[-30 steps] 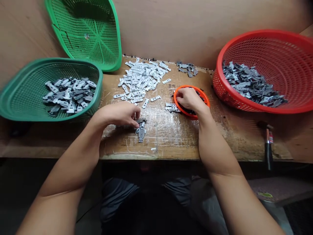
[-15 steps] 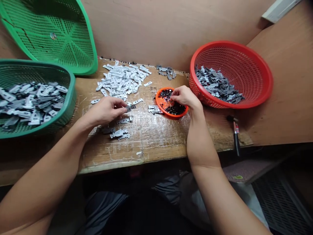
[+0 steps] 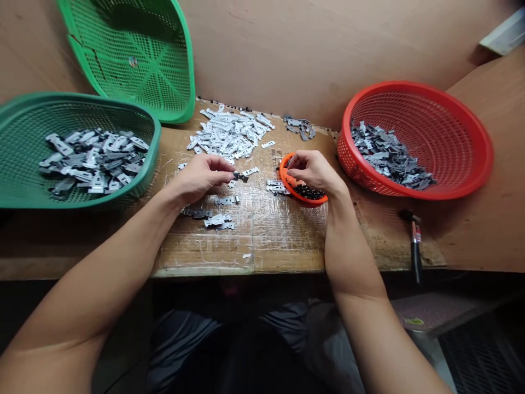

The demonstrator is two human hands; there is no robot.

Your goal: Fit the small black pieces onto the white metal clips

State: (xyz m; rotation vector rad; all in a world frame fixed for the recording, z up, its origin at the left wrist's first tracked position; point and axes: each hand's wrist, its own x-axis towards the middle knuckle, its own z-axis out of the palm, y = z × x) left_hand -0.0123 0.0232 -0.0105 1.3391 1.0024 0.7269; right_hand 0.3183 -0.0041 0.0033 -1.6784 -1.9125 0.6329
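A slim dark metal piece (image 3: pixel 238 176) is pinched by the left hand (image 3: pixel 200 178). The right hand (image 3: pixel 318 172) is curled, contents hidden. If bumped, the orange plastic bowl (image 3: pixel 307 201) could be tipped.

The dish (image 3: pixel 305 201) is orange, its pieces (image 3: pixel 308 192) black, the round basket (image 3: pixel 361 172) red (its sides latticed), the strips (image 3: pixel 233 132) silvery-white.

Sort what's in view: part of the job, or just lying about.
Likely part of the job:
dark piece in the left hand
orange bowl of small black parts, right hand over it
pile of pale metal pieces

Apparently lying about:
hammer
bright green basket
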